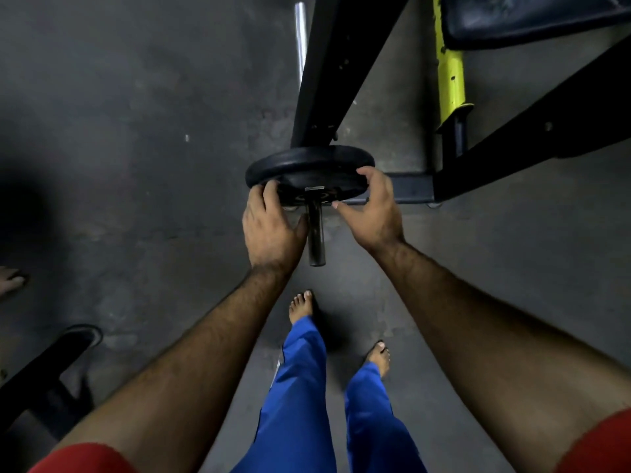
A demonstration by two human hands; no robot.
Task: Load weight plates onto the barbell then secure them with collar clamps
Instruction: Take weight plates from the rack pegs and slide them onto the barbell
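A black round weight plate sits on the barbell sleeve, whose dark end pokes out toward me below the plate's centre hole. My left hand grips the plate's lower left rim, thumb close to the sleeve. My right hand holds the plate's right rim with fingers curled over its edge. The far part of the barbell shows as a shiny steel shaft beyond the rack. No collar clamp is in sight.
A black rack upright rises behind the plate. A yellow post and a dark bench pad stand at upper right. My bare feet are on the grey floor. Another black frame lies lower left.
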